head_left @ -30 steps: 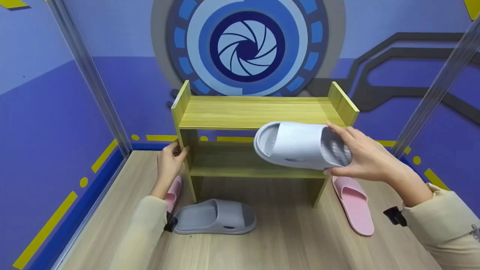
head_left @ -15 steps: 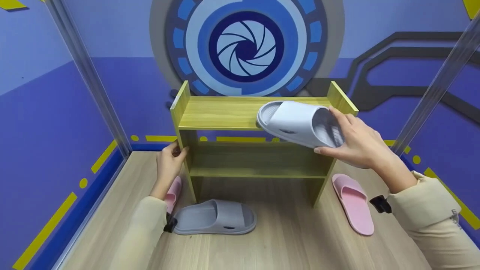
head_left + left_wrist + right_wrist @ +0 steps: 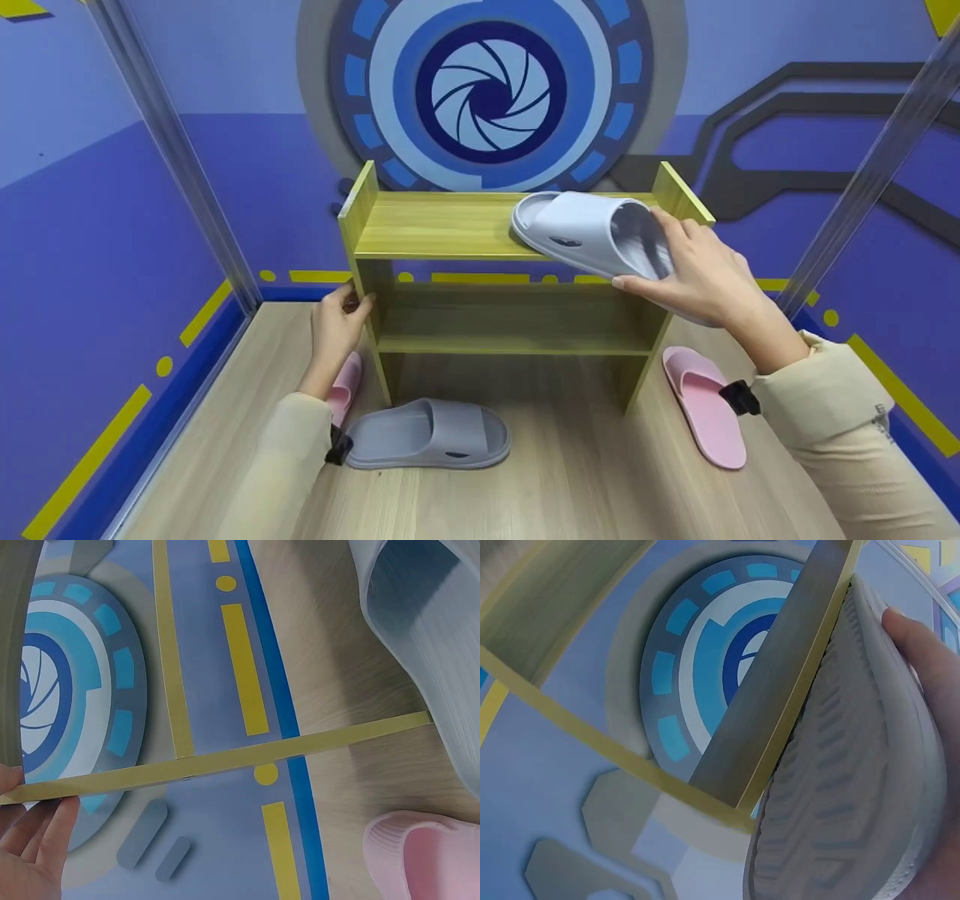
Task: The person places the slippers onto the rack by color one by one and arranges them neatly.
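Note:
My right hand grips a light grey slide slipper by its heel end, thumb on the near edge and fingers on the far edge. The slipper's toe lies over the right half of the yellow wooden shoe rack's top shelf, while its heel sticks out past the front edge. In the right wrist view the ridged sole runs close along the shelf. My left hand pinches the rack's left side panel, thumb in front; the left wrist view shows the fingers around that panel's edge.
Another grey slipper lies sideways on the wooden floor before the rack. A pink slipper lies to the right of the rack; a second pink slipper is partly hidden behind my left wrist. Blue patterned walls stand behind and beside.
My right hand has raised the held slipper from in front of the middle shelf to the top shelf, tilting it toe first over the edge. The left hand has stayed on the side panel.

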`<control>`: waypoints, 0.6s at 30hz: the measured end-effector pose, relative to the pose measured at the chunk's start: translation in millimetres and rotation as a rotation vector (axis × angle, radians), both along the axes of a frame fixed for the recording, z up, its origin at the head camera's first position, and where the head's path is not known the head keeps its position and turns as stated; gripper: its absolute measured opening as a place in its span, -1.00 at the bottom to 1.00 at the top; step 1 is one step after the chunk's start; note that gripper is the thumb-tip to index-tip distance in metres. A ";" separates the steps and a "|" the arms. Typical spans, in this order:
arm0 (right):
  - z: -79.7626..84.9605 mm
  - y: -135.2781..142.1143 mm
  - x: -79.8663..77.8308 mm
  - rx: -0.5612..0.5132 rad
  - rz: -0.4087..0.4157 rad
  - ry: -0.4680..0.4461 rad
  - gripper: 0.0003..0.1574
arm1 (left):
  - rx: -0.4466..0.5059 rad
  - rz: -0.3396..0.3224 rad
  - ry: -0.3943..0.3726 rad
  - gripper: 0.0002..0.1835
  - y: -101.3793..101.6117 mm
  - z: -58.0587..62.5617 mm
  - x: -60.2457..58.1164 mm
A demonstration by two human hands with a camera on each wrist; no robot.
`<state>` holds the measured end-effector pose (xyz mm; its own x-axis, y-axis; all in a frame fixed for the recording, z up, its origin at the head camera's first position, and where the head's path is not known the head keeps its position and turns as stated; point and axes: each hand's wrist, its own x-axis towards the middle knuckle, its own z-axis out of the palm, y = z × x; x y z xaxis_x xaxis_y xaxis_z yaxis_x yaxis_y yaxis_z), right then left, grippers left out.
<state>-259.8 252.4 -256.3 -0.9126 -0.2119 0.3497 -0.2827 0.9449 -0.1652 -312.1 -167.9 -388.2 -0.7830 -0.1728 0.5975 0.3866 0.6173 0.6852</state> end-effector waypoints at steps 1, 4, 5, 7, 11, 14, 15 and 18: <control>0.8 -1.1 -0.7 -0.002 -0.001 -0.001 0.24 | -0.002 -0.001 0.005 -0.90 -0.2 0.1 0.1; 3.1 -3.2 -2.5 -0.007 0.000 -0.013 0.23 | 0.001 -0.004 0.008 -0.89 -0.4 0.3 0.4; 3.8 -3.3 -3.0 -0.006 0.005 -0.018 0.21 | 0.000 -0.005 0.008 -0.89 -0.4 0.3 0.4; 5.0 -2.8 -3.8 -0.012 0.024 -0.029 0.16 | 0.001 -0.004 0.004 -0.88 -0.2 0.2 0.5; 8.2 1.1 -2.7 -0.033 0.079 -0.069 0.06 | 0.010 -0.005 -0.001 -0.88 0.4 -0.1 0.2; 10.3 4.2 -1.5 -0.056 0.111 -0.087 0.03 | 0.018 -0.011 -0.003 -0.87 0.4 0.0 -0.1; 10.6 4.8 -1.5 -0.063 0.119 -0.087 0.03 | 0.019 -0.014 -0.004 -0.87 0.4 0.1 0.0; 11.2 3.9 -2.5 -0.081 0.129 -0.075 0.00 | 0.020 -0.009 -0.009 -0.87 -0.5 0.4 0.0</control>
<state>-262.3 256.2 -245.1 -0.9037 -0.3030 0.3024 -0.3851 0.8840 -0.2649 -312.1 -168.4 -387.8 -0.7903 -0.1774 0.5865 0.3858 0.5996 0.7012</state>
